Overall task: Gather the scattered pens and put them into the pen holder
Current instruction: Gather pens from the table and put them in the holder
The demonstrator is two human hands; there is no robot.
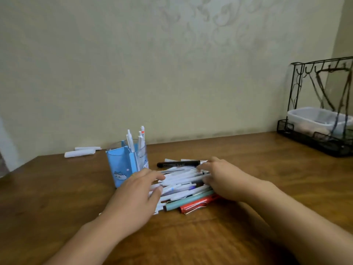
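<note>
At frame centre both hands, left hand (133,199) and right hand (223,180), pressed spread, relaxed fingers against the heap of mostly white plastic pens (181,185) beside the blue cardboard pen holder (122,165), which a hard sweep could likely topple.

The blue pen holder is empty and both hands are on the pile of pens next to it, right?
Not quite. The head view shows the blue pen holder already has a few white pens standing in it. The rest is right: the left hand and right hand are both on the pile of pens next to it.
</note>
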